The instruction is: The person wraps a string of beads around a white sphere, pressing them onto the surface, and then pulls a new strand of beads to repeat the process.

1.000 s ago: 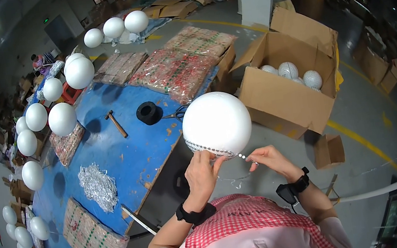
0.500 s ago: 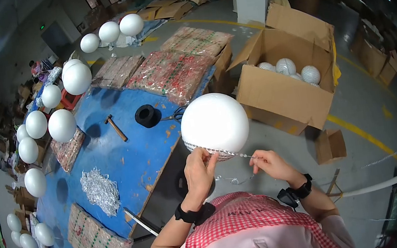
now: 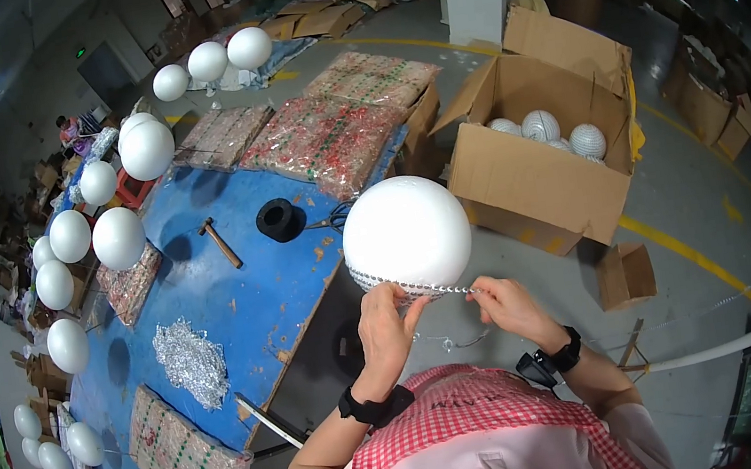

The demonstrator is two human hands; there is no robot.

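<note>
A large white ball [image 3: 405, 230] is in front of me, with rows of a silver bead strand [image 3: 444, 290] around its lower part. My left hand [image 3: 387, 335] is at the ball's near underside, thumb and fingers closed on the strand against the surface. To the right, my right hand [image 3: 514, 311] pinches the same strand and holds it taut, a short way off the ball. A loose length of it loops down below, between my hands. What supports the ball from beneath is hidden.
On the blue table [image 3: 251, 294] at left are a hammer [image 3: 221, 243], a black roll [image 3: 280, 220], scissors [image 3: 335, 218], a silver bead pile [image 3: 190, 361] and plastic-wrapped packs [image 3: 316, 143]. White balls [image 3: 118, 238] stand along its left. An open carton [image 3: 539, 177] holds bead-wrapped balls.
My right hand has shifted slightly, and the strand between my hands now lies straighter and closer along the ball. My left fingers have moved a little on the ball's underside.
</note>
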